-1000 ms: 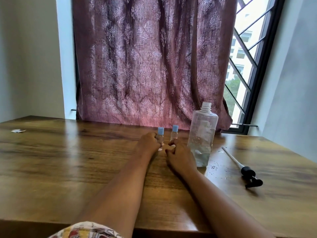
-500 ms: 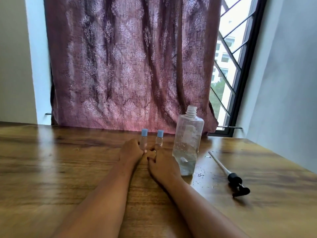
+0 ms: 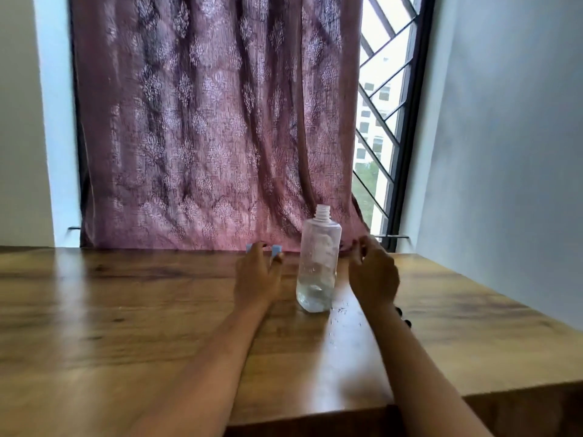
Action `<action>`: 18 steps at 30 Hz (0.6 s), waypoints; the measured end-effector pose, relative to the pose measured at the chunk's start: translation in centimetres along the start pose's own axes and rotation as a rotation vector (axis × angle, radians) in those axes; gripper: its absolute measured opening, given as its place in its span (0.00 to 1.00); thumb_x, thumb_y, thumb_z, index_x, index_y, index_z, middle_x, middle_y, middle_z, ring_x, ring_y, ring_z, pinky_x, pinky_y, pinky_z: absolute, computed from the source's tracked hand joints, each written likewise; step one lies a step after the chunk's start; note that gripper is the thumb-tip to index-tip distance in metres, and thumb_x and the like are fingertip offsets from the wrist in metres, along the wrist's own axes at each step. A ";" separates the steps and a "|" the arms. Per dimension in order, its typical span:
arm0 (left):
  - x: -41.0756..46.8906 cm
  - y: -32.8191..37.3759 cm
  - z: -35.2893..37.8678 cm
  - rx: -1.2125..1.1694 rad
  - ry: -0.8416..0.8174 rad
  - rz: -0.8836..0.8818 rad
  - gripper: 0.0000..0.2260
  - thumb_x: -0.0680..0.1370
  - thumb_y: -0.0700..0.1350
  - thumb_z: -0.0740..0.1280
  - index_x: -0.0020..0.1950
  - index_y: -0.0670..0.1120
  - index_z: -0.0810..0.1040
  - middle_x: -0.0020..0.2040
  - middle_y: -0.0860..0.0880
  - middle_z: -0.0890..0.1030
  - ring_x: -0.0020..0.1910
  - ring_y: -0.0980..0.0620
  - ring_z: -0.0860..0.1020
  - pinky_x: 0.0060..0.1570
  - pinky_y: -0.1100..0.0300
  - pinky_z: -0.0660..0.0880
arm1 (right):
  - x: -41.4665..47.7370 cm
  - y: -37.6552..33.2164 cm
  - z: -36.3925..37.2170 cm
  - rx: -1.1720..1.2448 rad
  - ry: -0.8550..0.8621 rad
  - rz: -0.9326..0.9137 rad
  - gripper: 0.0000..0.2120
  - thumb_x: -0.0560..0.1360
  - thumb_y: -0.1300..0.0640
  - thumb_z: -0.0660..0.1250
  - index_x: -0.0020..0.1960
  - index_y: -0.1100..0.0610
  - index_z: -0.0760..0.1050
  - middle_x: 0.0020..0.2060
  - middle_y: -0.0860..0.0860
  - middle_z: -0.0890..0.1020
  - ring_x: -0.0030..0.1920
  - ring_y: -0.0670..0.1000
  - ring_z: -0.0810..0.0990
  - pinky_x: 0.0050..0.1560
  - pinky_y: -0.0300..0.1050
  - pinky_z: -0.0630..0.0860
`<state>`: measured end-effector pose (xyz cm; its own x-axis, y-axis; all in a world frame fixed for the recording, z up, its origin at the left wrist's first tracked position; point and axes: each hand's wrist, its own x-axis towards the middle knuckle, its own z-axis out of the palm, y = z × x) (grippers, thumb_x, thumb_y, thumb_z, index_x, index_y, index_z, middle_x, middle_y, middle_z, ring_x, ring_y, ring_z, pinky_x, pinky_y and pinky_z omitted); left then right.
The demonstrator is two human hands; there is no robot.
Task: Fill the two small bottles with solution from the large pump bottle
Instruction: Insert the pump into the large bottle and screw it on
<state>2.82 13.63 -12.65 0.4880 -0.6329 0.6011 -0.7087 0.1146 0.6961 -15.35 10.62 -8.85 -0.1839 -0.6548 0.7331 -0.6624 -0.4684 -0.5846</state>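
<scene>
The large clear bottle (image 3: pixel 318 263) stands upright on the wooden table (image 3: pixel 126 310), neck open with no pump, a little liquid at its bottom. Just left of it are the two small bottles; only their blue caps show, the left cap (image 3: pixel 249 246) and the right cap (image 3: pixel 276 248). My left hand (image 3: pixel 257 279) covers their bodies, with a finger between the caps; whether it grips them is unclear. My right hand (image 3: pixel 373 272) hovers right of the large bottle, fingers apart, holding nothing. The black pump head (image 3: pixel 404 316) peeks out behind my right forearm.
A purple patterned curtain (image 3: pixel 205 137) hangs right behind the bottles at the table's far edge. A barred window (image 3: pixel 381 121) and a grey wall lie to the right. The table's near edge runs close under my right forearm. Small droplets lie by the large bottle's base.
My right hand has left the small bottles and swung across to the right side of the large bottle, now lifted. My left hand stays at the small bottles. The camera view has shifted.
</scene>
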 end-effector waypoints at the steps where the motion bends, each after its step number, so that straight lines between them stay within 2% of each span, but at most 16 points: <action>1: -0.4 0.6 0.4 -0.019 -0.038 0.020 0.20 0.78 0.53 0.63 0.68 0.46 0.67 0.64 0.44 0.73 0.66 0.41 0.68 0.58 0.51 0.68 | 0.4 1.9 -0.3 -0.220 -0.181 0.045 0.09 0.77 0.52 0.58 0.51 0.52 0.76 0.51 0.56 0.81 0.51 0.60 0.79 0.48 0.49 0.73; 2: -0.7 1.2 0.9 -0.038 -0.076 0.048 0.22 0.77 0.54 0.64 0.68 0.46 0.66 0.66 0.44 0.73 0.66 0.41 0.68 0.60 0.50 0.67 | 0.4 3.6 -0.8 -0.398 -0.371 0.099 0.10 0.77 0.51 0.58 0.54 0.49 0.75 0.57 0.55 0.78 0.58 0.60 0.76 0.56 0.51 0.70; 4: -1.1 2.3 1.8 -0.081 -0.156 0.078 0.31 0.74 0.59 0.67 0.70 0.44 0.64 0.68 0.43 0.71 0.68 0.42 0.67 0.64 0.49 0.66 | -0.2 5.8 -1.4 -0.532 -0.624 0.206 0.12 0.77 0.50 0.58 0.59 0.44 0.73 0.63 0.53 0.73 0.64 0.59 0.70 0.63 0.53 0.66; 6: -1.3 3.0 2.6 -0.119 -0.234 0.044 0.42 0.67 0.69 0.67 0.72 0.46 0.60 0.70 0.45 0.69 0.69 0.42 0.68 0.66 0.44 0.68 | -0.8 6.8 -1.6 -0.519 -0.669 0.228 0.12 0.77 0.52 0.60 0.59 0.43 0.73 0.63 0.52 0.73 0.64 0.57 0.70 0.62 0.50 0.67; 8: -1.6 3.8 3.4 -0.174 -0.275 0.010 0.51 0.59 0.73 0.68 0.73 0.47 0.56 0.71 0.45 0.68 0.69 0.43 0.69 0.65 0.43 0.70 | -0.9 6.8 -1.5 -0.488 -0.652 0.197 0.12 0.76 0.57 0.61 0.57 0.46 0.75 0.61 0.53 0.75 0.62 0.56 0.73 0.59 0.47 0.70; 11: -1.6 3.9 4.3 -0.188 -0.291 0.009 0.57 0.56 0.71 0.72 0.75 0.48 0.49 0.74 0.44 0.64 0.71 0.43 0.67 0.67 0.44 0.69 | -0.5 6.1 -1.5 -0.381 -0.590 0.174 0.15 0.72 0.63 0.60 0.56 0.52 0.75 0.57 0.56 0.78 0.57 0.59 0.77 0.55 0.47 0.75; 13: -1.3 3.4 4.5 -0.139 -0.305 0.014 0.56 0.59 0.66 0.75 0.75 0.49 0.47 0.74 0.44 0.64 0.70 0.43 0.68 0.65 0.47 0.70 | 0.3 5.5 -1.9 -0.241 -0.452 0.154 0.14 0.69 0.65 0.61 0.54 0.57 0.74 0.52 0.58 0.78 0.50 0.61 0.79 0.49 0.50 0.78; 15: -0.7 2.8 4.6 -0.078 -0.313 0.024 0.52 0.63 0.61 0.76 0.75 0.48 0.47 0.73 0.45 0.67 0.68 0.43 0.71 0.61 0.51 0.72 | 1.8 4.3 -3.0 -0.127 -0.308 0.108 0.13 0.66 0.65 0.68 0.51 0.60 0.73 0.47 0.59 0.78 0.47 0.60 0.78 0.43 0.46 0.75; 17: 0.1 2.0 4.6 -0.067 -0.329 0.030 0.50 0.65 0.59 0.76 0.75 0.49 0.48 0.72 0.45 0.68 0.67 0.43 0.72 0.61 0.51 0.72 | 3.6 2.8 -4.6 -0.020 -0.236 0.066 0.17 0.61 0.63 0.74 0.47 0.60 0.74 0.41 0.56 0.81 0.45 0.57 0.80 0.40 0.42 0.70; 18: 0.4 1.6 4.5 -0.076 -0.333 0.026 0.49 0.65 0.58 0.76 0.75 0.49 0.48 0.72 0.45 0.69 0.67 0.43 0.72 0.62 0.51 0.72 | 4.3 2.0 -5.6 0.044 -0.222 0.055 0.19 0.59 0.63 0.76 0.47 0.59 0.74 0.38 0.53 0.81 0.43 0.55 0.80 0.40 0.42 0.71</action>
<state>-0.45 10.13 -13.07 0.2686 -0.8427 0.4667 -0.6728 0.1826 0.7169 -21.53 10.11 -4.93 -0.0508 -0.7922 0.6081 -0.6224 -0.4511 -0.6397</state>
